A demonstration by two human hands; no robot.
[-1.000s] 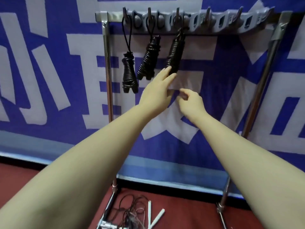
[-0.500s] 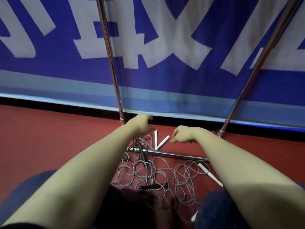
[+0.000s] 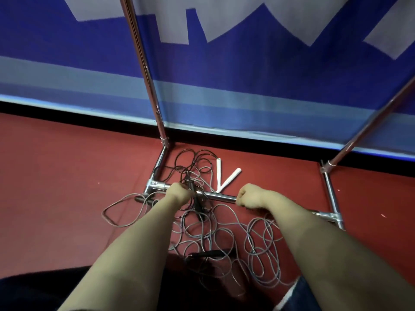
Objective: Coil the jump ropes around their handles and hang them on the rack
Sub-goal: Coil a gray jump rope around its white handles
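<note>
Limp, snag-prone jump ropes (image 3: 202, 232); take the stiff black handle (image 3: 198, 204). Left hand (image 3: 178, 194) curled there, right hand (image 3: 249, 196) fisted, grips unclear

jump ropes (image 3: 215, 234) on floor (image 3: 56, 176), frame centre, across rack base bar (image 3: 221, 196) | handles (image 3: 226, 180) just behind bar | hands at bar: left hand (image 3: 177, 194) centre-left, right hand (image 3: 249, 196) centre-right | banner (image 3: 269, 86) behind, upper frame

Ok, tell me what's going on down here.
A person bends over a tangle of jump ropes on the red floor at the rack's base bar. The left hand is at a black handle, and the right hand is curled over the bar. Whether either holds anything is unclear. Two white handles lie beyond the bar, uncoiled.
</note>
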